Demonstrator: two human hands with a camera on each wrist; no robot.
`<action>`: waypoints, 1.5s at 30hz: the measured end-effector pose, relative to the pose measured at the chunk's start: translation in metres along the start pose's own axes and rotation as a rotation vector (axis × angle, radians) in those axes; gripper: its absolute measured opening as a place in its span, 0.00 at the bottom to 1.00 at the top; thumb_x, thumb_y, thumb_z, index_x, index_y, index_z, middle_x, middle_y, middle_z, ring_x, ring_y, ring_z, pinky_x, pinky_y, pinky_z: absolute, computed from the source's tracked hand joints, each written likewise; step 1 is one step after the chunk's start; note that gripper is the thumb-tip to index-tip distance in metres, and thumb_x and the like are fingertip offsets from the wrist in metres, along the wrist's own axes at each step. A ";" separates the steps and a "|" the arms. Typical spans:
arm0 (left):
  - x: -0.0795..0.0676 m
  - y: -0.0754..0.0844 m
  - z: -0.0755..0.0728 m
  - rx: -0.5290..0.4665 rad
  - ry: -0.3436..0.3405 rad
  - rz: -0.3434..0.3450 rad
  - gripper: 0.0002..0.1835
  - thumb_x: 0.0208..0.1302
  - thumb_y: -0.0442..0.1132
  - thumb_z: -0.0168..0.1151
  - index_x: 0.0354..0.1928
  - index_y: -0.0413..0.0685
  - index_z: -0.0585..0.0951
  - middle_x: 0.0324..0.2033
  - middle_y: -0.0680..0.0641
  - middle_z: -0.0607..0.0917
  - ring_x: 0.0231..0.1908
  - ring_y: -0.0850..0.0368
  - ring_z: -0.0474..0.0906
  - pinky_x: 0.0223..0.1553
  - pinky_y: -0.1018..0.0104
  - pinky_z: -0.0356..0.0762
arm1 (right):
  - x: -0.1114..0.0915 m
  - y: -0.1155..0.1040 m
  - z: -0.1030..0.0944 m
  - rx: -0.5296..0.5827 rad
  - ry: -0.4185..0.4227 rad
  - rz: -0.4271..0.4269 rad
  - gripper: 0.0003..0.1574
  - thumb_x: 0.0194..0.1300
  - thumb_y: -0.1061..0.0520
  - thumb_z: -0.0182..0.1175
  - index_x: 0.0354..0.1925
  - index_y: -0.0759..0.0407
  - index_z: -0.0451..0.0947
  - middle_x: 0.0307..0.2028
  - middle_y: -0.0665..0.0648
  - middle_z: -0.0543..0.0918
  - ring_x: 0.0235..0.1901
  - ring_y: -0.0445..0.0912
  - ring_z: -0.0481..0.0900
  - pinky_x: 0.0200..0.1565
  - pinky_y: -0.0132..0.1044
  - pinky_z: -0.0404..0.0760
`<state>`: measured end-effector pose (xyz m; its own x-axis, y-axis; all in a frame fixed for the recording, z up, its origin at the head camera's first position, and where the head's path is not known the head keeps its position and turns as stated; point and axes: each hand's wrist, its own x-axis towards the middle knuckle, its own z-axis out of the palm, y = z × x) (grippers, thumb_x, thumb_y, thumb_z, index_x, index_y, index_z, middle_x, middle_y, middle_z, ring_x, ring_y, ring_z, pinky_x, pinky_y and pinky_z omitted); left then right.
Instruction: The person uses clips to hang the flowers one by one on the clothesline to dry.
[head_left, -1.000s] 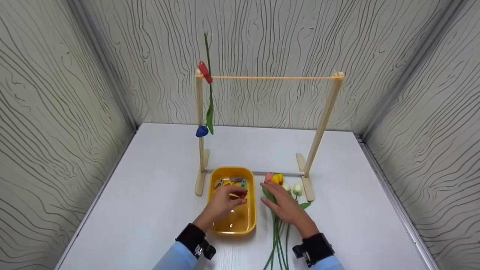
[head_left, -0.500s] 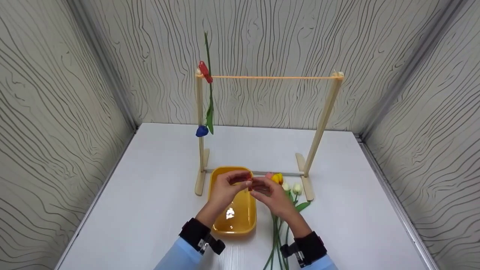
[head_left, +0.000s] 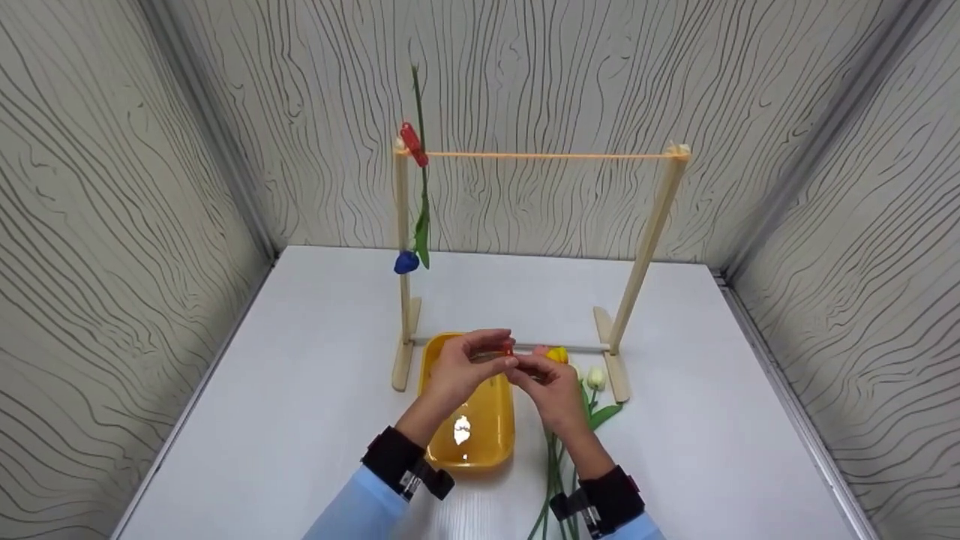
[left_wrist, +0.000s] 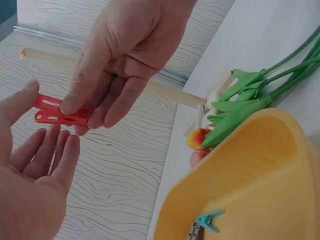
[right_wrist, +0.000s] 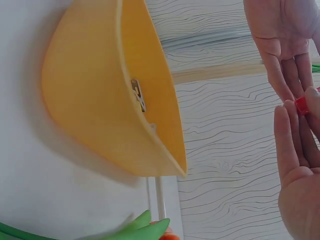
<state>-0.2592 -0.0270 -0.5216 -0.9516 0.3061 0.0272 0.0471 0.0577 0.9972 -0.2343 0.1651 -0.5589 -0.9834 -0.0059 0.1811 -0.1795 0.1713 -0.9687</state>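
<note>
In the left wrist view a red plastic clothespin [left_wrist: 57, 111] is pinched between the thumb and fingers of my right hand [left_wrist: 132, 55]. My left hand [left_wrist: 35, 185] is palm up, its thumb tip at the clothespin's end and its extended fingers right below it. In the head view both hands meet above the far end of a yellow tray [head_left: 480, 442], my left hand [head_left: 454, 375] over it and my right hand [head_left: 559, 394] just right of it. A turquoise clothespin [left_wrist: 207, 220] and a metal-coloured clip [right_wrist: 138, 95] lie inside the tray.
Behind the tray stands a wooden frame [head_left: 649, 240] with an orange cord [head_left: 547, 155] across its top. A blue tulip [head_left: 406, 262] hangs from it head down, held by a red clothespin [head_left: 414, 144]. Several tulips, including a white one [head_left: 596, 378], lie right of the tray.
My left hand has lifted the red clothespin from over the tray and moved it up and right. My right hand has come left from the tulips and taken hold of it.
</note>
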 end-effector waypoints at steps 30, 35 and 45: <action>0.018 0.015 0.002 -0.073 0.055 0.057 0.07 0.71 0.34 0.73 0.47 0.45 0.94 0.44 0.45 0.96 0.44 0.56 0.92 0.52 0.67 0.92 | 0.004 -0.010 0.005 0.154 0.020 0.006 0.15 0.70 0.61 0.73 0.54 0.58 0.91 0.52 0.60 0.93 0.49 0.43 0.93 0.54 0.34 0.92; 0.019 0.014 0.002 -0.061 0.058 0.060 0.06 0.71 0.35 0.73 0.45 0.45 0.94 0.43 0.45 0.96 0.42 0.57 0.91 0.50 0.67 0.92 | 0.004 -0.009 0.005 0.148 0.026 0.011 0.16 0.70 0.60 0.74 0.55 0.56 0.91 0.53 0.58 0.93 0.49 0.43 0.92 0.54 0.33 0.92; 0.015 0.008 0.005 0.003 0.058 0.019 0.11 0.67 0.39 0.77 0.50 0.48 0.94 0.46 0.47 0.96 0.48 0.56 0.91 0.54 0.64 0.92 | 0.006 -0.009 0.006 0.090 0.070 -0.008 0.15 0.68 0.62 0.75 0.53 0.60 0.91 0.49 0.59 0.94 0.45 0.39 0.92 0.50 0.30 0.92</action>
<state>-0.2713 -0.0174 -0.5139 -0.9666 0.2513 0.0499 0.0659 0.0558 0.9963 -0.2392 0.1574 -0.5498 -0.9783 0.0625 0.1977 -0.1924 0.0819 -0.9779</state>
